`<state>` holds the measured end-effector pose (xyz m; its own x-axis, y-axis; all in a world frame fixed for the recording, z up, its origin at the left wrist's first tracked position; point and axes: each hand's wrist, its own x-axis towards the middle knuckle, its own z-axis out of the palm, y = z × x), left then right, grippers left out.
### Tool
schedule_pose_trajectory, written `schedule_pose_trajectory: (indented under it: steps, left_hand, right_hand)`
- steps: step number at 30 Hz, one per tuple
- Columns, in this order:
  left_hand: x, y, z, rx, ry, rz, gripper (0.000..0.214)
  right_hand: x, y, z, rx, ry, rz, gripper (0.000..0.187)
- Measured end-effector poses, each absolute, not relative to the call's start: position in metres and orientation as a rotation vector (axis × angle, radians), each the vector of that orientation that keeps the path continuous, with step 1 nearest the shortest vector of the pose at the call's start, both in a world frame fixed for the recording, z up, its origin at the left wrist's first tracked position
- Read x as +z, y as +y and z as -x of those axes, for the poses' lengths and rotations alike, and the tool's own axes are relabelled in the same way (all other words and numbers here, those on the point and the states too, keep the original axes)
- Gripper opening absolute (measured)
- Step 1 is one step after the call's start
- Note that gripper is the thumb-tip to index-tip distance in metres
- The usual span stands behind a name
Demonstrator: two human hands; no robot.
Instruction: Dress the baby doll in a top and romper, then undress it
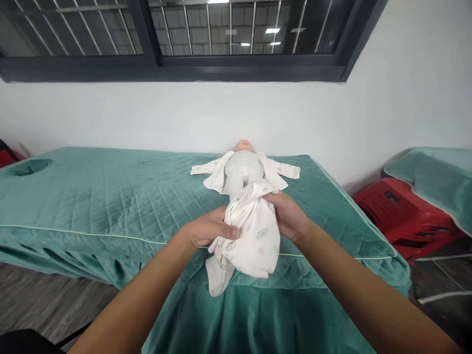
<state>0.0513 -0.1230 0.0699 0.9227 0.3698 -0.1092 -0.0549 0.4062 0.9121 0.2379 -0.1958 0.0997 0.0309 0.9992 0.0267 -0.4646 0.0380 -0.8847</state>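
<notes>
Gripping bunched pants (254,238) with left hand (210,228) and right hand (289,216) at doll (243,169) hips.
Probably midway; closing open shirt (275,174) left.

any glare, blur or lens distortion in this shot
Head view: soft, even light, shadows faint; ceiling lamps glare as bright patches in the window glass; the wide lens bows the window frame and the edge of the green bed; left hand, right hand and the white garment between them look sharp.
</notes>
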Motion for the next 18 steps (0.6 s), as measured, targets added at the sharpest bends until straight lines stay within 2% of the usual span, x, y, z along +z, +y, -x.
schedule_pose_trajectory:
  steps: [7, 12, 16, 18]
  left_hand:
    - [0.077, -0.11, -0.063, 0.615, 0.385, -1.055, 0.048]
    - [0.069, -0.11, -0.085, 0.51, 0.621, -1.263, 0.038]
    - [0.06, -0.11, -0.104, 0.351, 0.808, -1.822, 0.019]
    - [0.056, -0.111, -0.114, 0.283, 0.853, -2.075, 0.016]
  right_hand:
    - [0.089, -0.202, -0.246, 1.456, -0.919, 0.868, 0.037]
    - [0.042, -0.212, -0.262, 1.485, -0.908, 1.046, 0.043]
    - [0.005, -0.218, -0.27, 1.274, -0.861, 1.304, 0.042]
    - [-0.009, -0.217, -0.273, 1.144, -0.87, 1.398, 0.043]
